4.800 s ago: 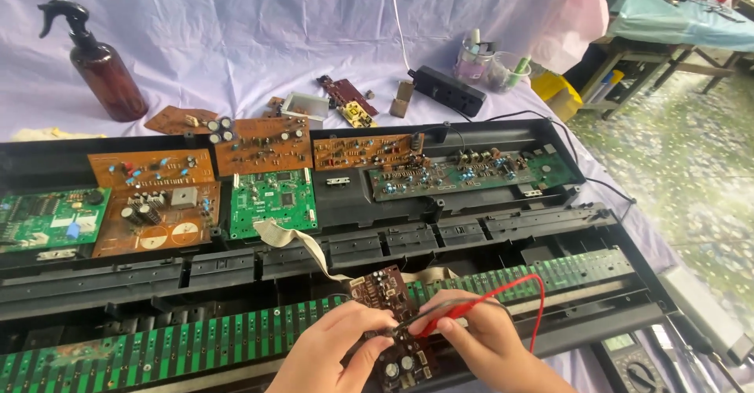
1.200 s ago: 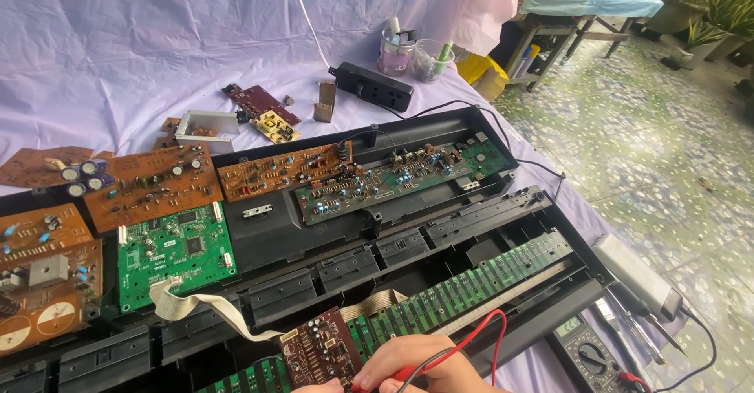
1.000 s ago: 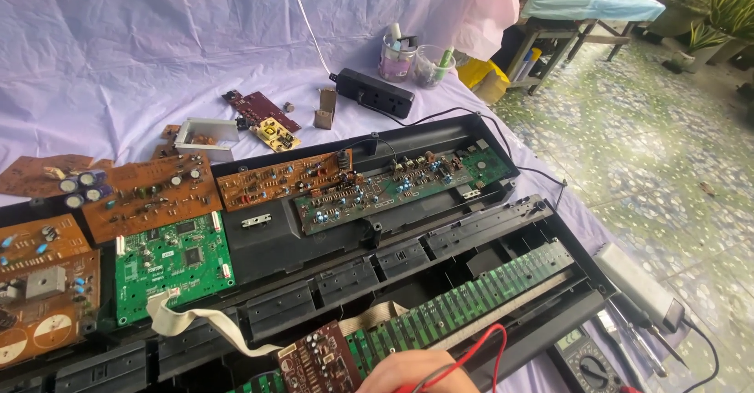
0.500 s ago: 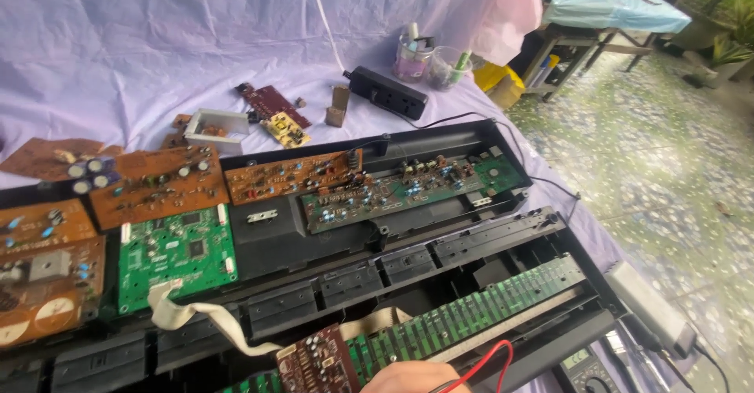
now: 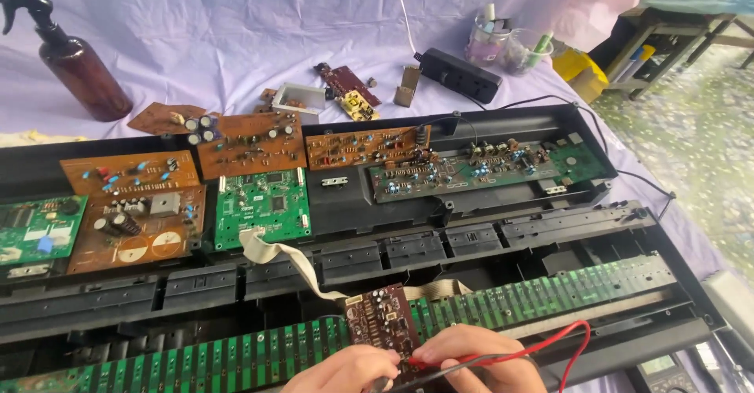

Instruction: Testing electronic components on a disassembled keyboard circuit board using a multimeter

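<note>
A small brown rectangular circuit board [image 5: 384,322], studded with components, is held upright at the near edge of the opened black keyboard chassis [image 5: 471,228] by the left hand [image 5: 342,371]; a red probe lead [image 5: 503,355] is pinched in the right hand [image 5: 479,358] fingers.

- a small brown circuit board [image 5: 383,320], studded with tiny components, stood tilted above the long green contact strip [image 5: 503,303].
- a red probe lead [image 5: 503,354] met the board's lower edge, its wire looping off right.
</note>
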